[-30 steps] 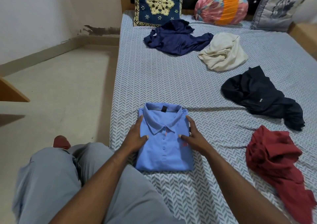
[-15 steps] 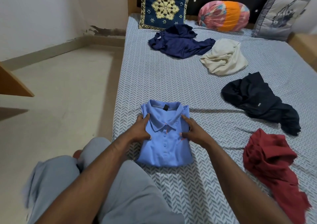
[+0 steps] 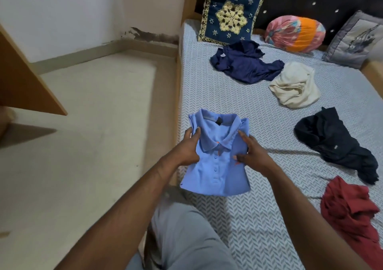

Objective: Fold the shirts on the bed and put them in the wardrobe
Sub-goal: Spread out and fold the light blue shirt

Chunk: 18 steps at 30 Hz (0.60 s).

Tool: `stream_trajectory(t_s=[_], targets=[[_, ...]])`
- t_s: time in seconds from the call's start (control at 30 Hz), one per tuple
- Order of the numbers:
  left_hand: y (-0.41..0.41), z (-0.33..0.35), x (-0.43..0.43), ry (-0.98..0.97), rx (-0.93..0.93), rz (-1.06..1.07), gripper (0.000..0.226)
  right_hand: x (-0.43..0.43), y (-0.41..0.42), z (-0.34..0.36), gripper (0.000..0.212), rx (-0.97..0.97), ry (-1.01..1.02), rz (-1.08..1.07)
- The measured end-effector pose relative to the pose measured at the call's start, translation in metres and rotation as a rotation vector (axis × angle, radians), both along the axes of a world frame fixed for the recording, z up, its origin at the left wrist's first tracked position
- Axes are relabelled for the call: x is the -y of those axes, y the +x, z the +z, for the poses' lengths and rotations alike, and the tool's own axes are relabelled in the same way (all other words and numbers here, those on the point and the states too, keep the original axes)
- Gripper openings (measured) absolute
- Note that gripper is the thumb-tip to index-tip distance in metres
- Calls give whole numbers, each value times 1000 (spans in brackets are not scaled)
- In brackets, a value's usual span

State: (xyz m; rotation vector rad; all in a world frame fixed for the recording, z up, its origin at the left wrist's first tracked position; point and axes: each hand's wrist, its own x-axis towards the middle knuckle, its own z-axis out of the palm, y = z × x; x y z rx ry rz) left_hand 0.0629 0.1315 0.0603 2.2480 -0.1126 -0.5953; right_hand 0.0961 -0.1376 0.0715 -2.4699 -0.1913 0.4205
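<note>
A folded light blue polo shirt [image 3: 215,166] is lifted off the bed [image 3: 207,95] near its left edge. My left hand [image 3: 187,147] grips the shirt's left side with the thumb on top. On the shirt's right side, my right hand [image 3: 251,152] holds it the same way. Unfolded shirts lie on the bed: a navy one [image 3: 244,64], a cream one [image 3: 296,85], a black one [image 3: 335,143] and a red one [image 3: 352,213].
A blue embroidered cushion [image 3: 231,15], a round orange-pink pillow [image 3: 295,33] and a grey cushion [image 3: 356,40] lean at the headboard. A wooden panel [image 3: 22,83] juts in at the left. Bare floor [image 3: 93,135] lies left of the bed. My grey-trousered knee [image 3: 186,232] is below.
Both hands have closed on the folded blue shirt's sides and raised it off the bed. The view has swung left, bringing more floor and the wooden panel into sight.
</note>
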Motion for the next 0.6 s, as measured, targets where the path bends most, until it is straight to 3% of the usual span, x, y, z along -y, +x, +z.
stream_trajectory(t_s=[0.3,0.6], targets=[[-42,166,-102,55,-70,121,102,-128,-31,152,90,-22,69,70],[-78,328,-212,103,-61,389,103,-261,-9,312,89,12,88,310]])
